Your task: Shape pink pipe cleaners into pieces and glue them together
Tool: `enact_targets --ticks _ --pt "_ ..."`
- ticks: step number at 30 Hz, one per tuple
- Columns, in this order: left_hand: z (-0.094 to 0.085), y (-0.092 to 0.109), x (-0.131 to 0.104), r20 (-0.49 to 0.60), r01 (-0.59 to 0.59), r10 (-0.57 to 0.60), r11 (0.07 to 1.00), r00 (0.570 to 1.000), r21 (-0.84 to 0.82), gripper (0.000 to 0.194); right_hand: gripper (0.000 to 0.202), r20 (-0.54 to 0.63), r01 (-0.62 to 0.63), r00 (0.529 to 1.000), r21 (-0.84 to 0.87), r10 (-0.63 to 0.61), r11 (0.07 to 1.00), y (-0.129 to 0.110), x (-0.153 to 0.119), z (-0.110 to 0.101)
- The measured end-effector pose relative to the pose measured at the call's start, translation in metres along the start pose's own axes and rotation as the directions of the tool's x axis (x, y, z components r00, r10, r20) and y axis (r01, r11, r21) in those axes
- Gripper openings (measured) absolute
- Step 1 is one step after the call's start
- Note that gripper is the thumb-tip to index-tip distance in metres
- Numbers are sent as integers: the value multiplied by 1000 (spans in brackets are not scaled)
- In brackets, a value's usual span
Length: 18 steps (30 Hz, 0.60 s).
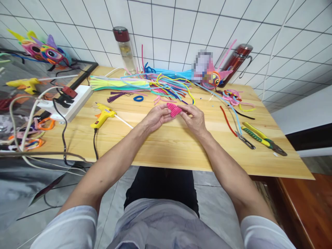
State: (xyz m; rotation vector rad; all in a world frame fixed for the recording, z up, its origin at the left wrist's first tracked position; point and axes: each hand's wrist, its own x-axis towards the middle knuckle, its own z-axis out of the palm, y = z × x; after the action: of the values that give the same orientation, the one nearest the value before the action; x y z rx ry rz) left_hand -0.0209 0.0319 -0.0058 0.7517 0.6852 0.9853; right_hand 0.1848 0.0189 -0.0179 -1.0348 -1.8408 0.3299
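Between my two hands, a little above the wooden table, is a small pink ridged piece (pixel 173 110), roughly triangular, that looks made of pipe cleaners laid side by side. My left hand (pixel 159 117) grips its left side between thumb and fingers. At its right corner, the thumb and fingertips of my right hand (pixel 193 117) pinch it. Just behind my hands lies a loose pile of coloured pipe cleaners (pixel 166 84). A dark blue coiled ring (pixel 138 98) rests on the table beyond my left hand.
A yellow glue gun (pixel 103 116) lies left, its cord hanging over the edge. Further left are a white power strip (pixel 75 103) and another glue gun (pixel 27 84). Pliers (pixel 264 140) and thread snips (pixel 245 140) lie right. A glass bottle (pixel 126 52) and red flask (pixel 236 64) stand behind.
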Motion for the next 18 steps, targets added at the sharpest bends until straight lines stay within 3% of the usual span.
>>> enact_targets --ticks 5,12,15,18 --pt "3 1 -2 -11 -20 21 1000 1000 22 25 44 36 -34 999 11 34 999 -1 0 0" --pt "0 -5 0 -27 -45 49 993 998 111 24 36 23 -53 998 33 52 998 -2 1 0" --pt "-2 -8 2 8 -45 45 988 999 147 22 34 -3 -64 998 -12 64 998 -2 2 1" --pt "-2 -8 2 65 -40 32 990 997 134 23 38 0 -156 988 29 156 987 2 2 3"
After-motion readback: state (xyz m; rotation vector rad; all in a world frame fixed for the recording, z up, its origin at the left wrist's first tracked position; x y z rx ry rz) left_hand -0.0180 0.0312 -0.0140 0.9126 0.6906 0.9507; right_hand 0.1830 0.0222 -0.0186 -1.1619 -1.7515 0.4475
